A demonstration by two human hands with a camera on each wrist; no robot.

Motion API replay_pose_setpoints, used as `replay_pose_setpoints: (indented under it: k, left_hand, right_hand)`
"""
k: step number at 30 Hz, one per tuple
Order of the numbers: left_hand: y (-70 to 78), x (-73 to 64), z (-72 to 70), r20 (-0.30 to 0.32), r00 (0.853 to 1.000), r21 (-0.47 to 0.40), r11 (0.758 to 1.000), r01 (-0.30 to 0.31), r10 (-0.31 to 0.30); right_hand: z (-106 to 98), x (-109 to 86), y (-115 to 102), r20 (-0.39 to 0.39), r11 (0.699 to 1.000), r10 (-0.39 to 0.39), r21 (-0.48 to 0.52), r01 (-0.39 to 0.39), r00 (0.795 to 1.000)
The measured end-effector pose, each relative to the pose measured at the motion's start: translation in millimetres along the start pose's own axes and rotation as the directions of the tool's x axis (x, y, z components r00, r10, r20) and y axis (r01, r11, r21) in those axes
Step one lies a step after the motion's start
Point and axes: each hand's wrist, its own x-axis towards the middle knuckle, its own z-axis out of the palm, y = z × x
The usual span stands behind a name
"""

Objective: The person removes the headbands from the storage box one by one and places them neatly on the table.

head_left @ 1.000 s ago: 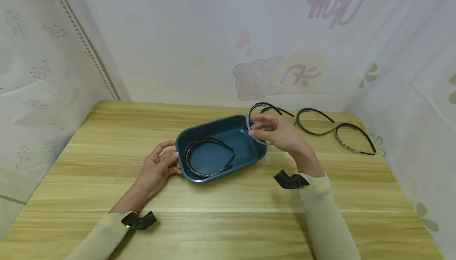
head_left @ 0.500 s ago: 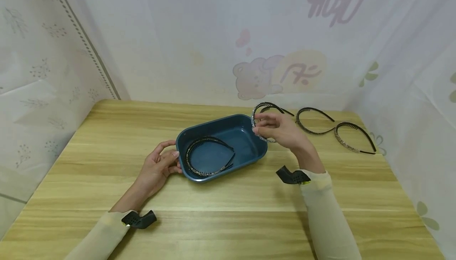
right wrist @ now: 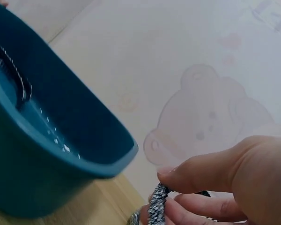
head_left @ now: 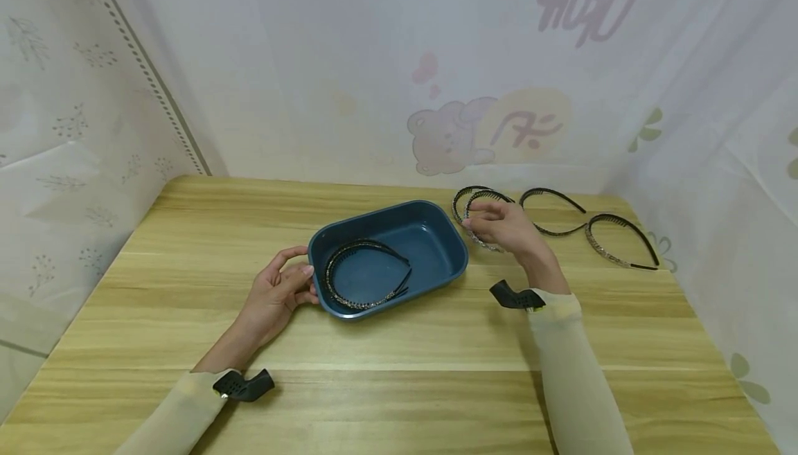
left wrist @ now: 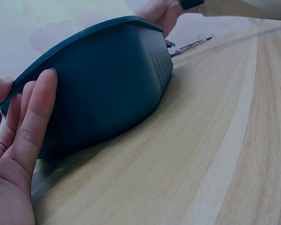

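Note:
My left hand (head_left: pixel 280 292) grips the left end of a blue plastic basin (head_left: pixel 433 251), thumb on the rim and fingers against the outside wall, as the left wrist view also shows. Black headbands with glittery fronts (head_left: pixel 358 305) lie together in the basin's left part. Past the basin's right end, my right hand (head_left: pixel 511 230) pinches a silver glittery headband (right wrist: pixel 157 206) between thumb and fingers. In the head view, this headband overlaps another dark headband (head_left: pixel 456 207) lying behind it; the hand hides part of both.
Two more toothed headbands lie to the right: a dark one (head_left: pixel 548 234) and one with a paler glittery front (head_left: pixel 601 252). The wooden table (head_left: pixel 386 386) meets a printed curtain (head_left: pixel 312 95) at the back. Both wrists carry black camera mounts.
My right hand has moved right with the silver headband, from over the basin's right end to beside it. My left hand and the basin have stayed put.

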Motion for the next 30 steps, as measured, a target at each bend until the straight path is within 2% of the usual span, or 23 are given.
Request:
replay_pose_setpoints:
  k: [12,19,27,30]
  left_hand:
    - [-2.3,0.2,0.3,0.001,1.0,-0.005,1.0,-0.009,0.009]
    - [-1.3,0.1,1.0,-0.009,1.0,0.0,1.0,-0.005,0.005]
    - [-0.5,-1.0,0.4,-0.008,1.0,-0.004,1.0,0.0,0.0]
    - [-0.9,-0.7,0.6,-0.007,1.0,-0.006,1.0,0.0,0.0]
  right_hand:
    - [-4.1,3.3,13.3,0.032,0.996,0.064,-0.061,-0.062,0.997]
    - [-4.6,-3.6,20.0,0.046,0.983,0.078,-0.169,-0.069,0.996]
    - [-3.5,-12.4,28.8,0.081,0.988,0.081,-0.138,-0.069,0.993]
    - [-4.2,-14.9,31.0,0.097,0.985,0.09,-0.158,-0.074,0.991]
